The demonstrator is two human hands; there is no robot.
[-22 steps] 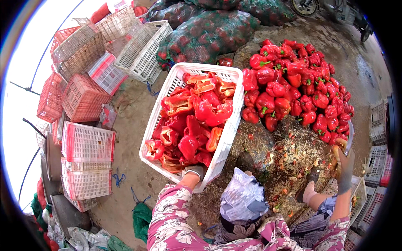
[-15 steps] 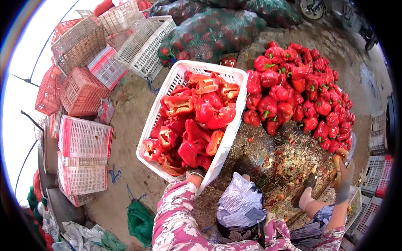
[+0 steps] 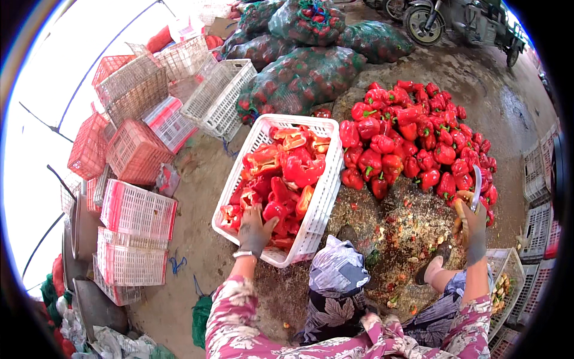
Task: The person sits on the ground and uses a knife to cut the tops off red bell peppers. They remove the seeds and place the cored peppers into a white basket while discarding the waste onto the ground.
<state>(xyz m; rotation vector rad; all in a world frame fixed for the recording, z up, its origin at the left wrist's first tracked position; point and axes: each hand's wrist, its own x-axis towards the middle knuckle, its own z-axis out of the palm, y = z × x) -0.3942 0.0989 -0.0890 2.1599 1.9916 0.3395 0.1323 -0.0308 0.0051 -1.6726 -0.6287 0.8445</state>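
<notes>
Crate [image 3: 318,215], white, centre of frame; done so far: heaped, cut red peppers [image 3: 299,169] inside. Left hand [image 3: 254,230]: gloved, fingers spread upon them, no grasp visible. Right hand [image 3: 474,226], right of frame: grips curved-blade knife [image 3: 478,184]. Outstanding: large pile of whole peppers [image 3: 418,140], upper right.

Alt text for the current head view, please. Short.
A person's gloved left hand lies over cut red peppers in a white crate, while the gloved right hand holds a curved knife beside a heap of whole red peppers. Filled green mesh sacks lie beyond; red and white crates are piled at left.
</notes>
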